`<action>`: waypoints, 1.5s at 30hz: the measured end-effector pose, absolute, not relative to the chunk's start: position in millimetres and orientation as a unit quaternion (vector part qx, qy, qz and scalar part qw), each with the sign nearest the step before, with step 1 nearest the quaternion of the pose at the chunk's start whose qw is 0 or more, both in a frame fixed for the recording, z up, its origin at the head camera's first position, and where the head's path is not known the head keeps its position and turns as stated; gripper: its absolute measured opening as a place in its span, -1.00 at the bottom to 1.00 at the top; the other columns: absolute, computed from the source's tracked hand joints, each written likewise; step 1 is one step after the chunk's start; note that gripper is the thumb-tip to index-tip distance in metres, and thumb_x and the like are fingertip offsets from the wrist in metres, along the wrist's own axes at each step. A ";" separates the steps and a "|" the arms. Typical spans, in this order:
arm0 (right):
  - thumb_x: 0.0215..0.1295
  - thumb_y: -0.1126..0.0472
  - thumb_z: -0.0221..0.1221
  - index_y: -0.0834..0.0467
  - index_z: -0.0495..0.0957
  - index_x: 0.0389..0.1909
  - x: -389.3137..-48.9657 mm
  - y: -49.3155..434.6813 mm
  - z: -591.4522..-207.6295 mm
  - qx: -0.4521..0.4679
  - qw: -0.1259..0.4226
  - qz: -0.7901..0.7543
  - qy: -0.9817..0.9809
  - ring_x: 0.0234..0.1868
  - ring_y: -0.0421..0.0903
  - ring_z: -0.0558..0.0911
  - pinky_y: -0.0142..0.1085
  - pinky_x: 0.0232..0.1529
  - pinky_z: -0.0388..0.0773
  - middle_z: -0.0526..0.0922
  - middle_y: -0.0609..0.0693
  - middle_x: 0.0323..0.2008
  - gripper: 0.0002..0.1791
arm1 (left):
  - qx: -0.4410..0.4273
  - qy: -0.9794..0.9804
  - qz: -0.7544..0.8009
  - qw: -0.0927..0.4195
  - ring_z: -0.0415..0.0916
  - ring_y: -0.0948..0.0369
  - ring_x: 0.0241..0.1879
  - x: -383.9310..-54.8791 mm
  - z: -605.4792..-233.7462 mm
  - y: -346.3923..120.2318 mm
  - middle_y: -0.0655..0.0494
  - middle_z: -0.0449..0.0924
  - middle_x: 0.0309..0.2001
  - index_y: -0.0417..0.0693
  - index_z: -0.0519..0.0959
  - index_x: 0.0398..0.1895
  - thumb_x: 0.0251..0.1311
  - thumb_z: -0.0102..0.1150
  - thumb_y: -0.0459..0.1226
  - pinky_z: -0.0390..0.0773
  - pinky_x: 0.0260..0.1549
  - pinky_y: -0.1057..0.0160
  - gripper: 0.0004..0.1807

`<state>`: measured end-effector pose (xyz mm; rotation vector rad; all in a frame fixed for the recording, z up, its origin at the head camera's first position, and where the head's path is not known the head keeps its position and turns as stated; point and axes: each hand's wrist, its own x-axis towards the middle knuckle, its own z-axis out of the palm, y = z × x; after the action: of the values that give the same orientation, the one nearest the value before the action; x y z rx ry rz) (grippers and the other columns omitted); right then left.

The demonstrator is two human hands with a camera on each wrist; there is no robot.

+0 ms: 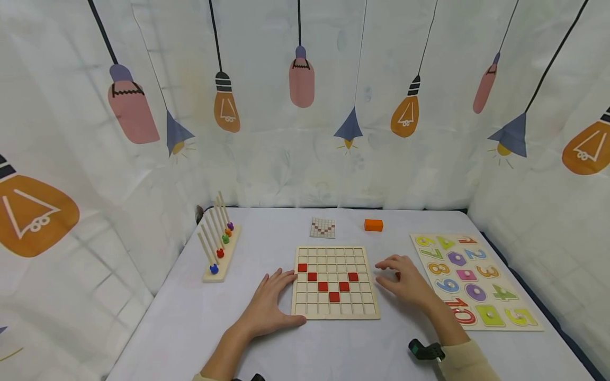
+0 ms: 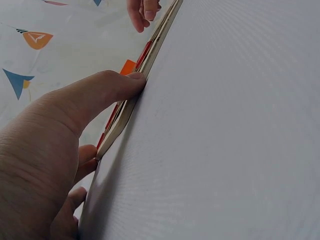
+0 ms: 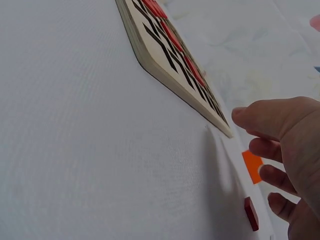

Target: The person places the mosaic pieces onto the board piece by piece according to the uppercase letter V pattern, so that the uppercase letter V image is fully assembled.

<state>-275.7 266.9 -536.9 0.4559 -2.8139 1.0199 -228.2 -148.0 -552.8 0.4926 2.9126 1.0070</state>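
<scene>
A pale wooden grid board [image 1: 335, 257] lies flat on the table, several red square tiles [image 1: 334, 297] in its cells forming a slanted V. My left hand [image 1: 271, 309] rests against it, thumb at the front edge and fingertips at the left edge; in the left wrist view the thumb [image 2: 107, 90] touches the board's side. My right hand [image 1: 402, 280] hovers just off the right edge, fingers loosely bent, nothing visible between them. In the right wrist view a dark red block [image 3: 251, 214] lies on the table near those fingers. Behind the board is a small card [image 1: 322, 227] with a red-square pattern.
An orange block [image 1: 374, 225] lies at the back. On the left stands a wooden peg rack [image 1: 221, 259] with coloured beads. A number puzzle board [image 1: 476, 286] lies on the right, under the right forearm's far side. Patterned white curtains [image 1: 267, 164] enclose the table.
</scene>
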 end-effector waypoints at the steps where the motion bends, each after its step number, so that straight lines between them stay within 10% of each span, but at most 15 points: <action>1: 0.39 0.14 0.52 -0.08 0.80 0.18 -275.6 268.5 -537.3 0.149 0.058 0.335 -0.929 0.12 -0.06 0.49 -0.28 0.02 0.63 0.72 -0.15 0.11 -0.64 | 0.158 0.933 0.322 0.011 0.04 -0.01 0.81 -228.2 -553.1 -148.1 0.24 0.38 0.69 0.18 0.43 0.66 -0.11 0.63 0.43 -0.11 0.81 -0.30 0.24; 45: 0.38 0.08 0.54 -0.02 0.78 0.23 -272.7 307.8 -544.8 0.127 0.058 0.300 -0.944 0.29 0.10 0.53 0.19 0.33 0.56 0.73 0.00 0.20 -0.57 | 0.153 0.932 0.328 0.016 0.01 0.06 0.82 -226.3 -552.7 -147.3 0.31 0.38 0.69 0.24 0.44 0.65 -0.13 0.63 0.43 -0.16 0.83 -0.27 0.22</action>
<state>-272.7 307.8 -544.8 0.3842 -2.8593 0.9094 -226.3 -147.3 -552.7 0.4768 2.8986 1.0198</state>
